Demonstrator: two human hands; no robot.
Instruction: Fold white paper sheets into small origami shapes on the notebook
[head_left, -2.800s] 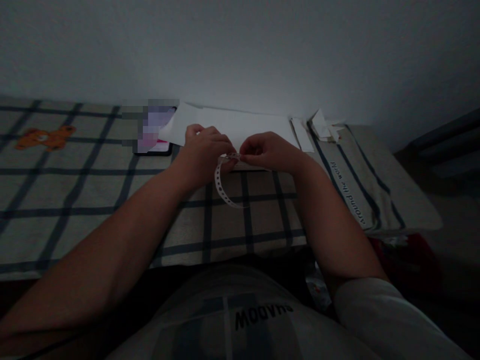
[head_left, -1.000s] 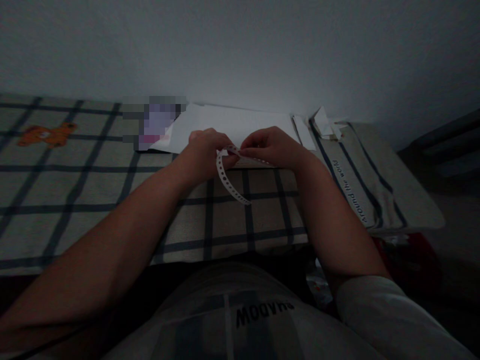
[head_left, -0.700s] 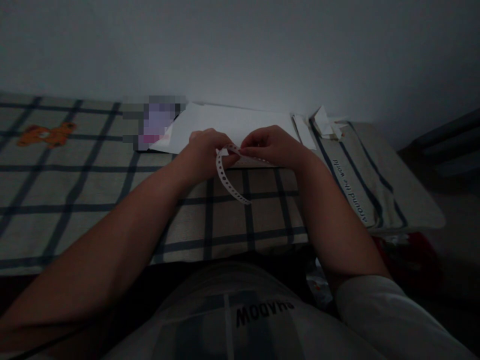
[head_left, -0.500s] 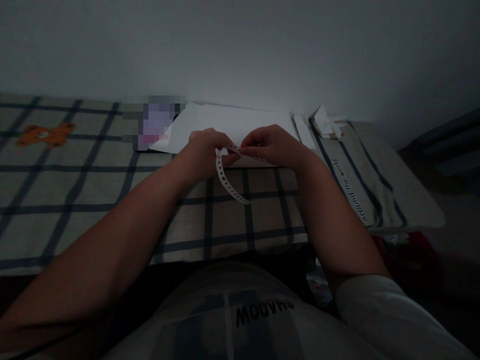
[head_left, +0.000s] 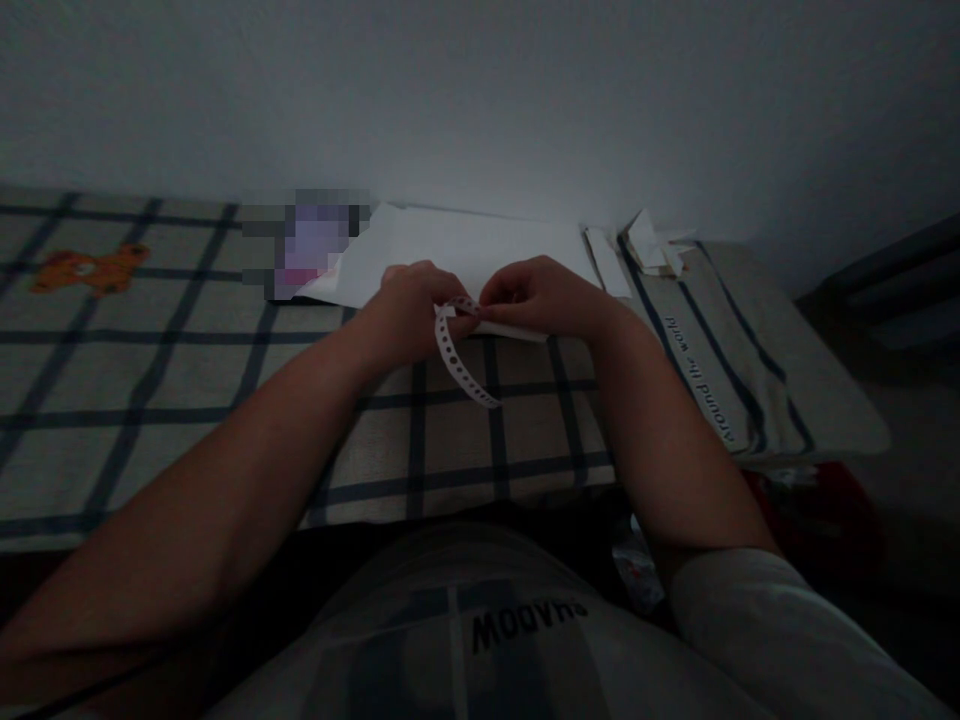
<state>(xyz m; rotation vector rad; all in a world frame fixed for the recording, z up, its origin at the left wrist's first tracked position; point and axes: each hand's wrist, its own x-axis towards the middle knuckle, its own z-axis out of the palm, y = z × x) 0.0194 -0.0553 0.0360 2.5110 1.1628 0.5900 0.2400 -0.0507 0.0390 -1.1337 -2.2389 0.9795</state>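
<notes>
As it curls, hands (head_left: 416, 308) pinch a perforated strip (head_left: 454, 362).

I see a checked tablecloth (head_left: 172, 375) by a plain wall (head_left: 480, 100), an orange bear (head_left: 97, 273) toward its left end, "around the world" lettering (head_left: 701, 380) at right, and a red object (head_left: 821, 515), too dim for me to identify, below.

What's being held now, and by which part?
A dark-dotted white strip, held along its upper stretch by the left grip and right grip; its lower end is loose.
</notes>
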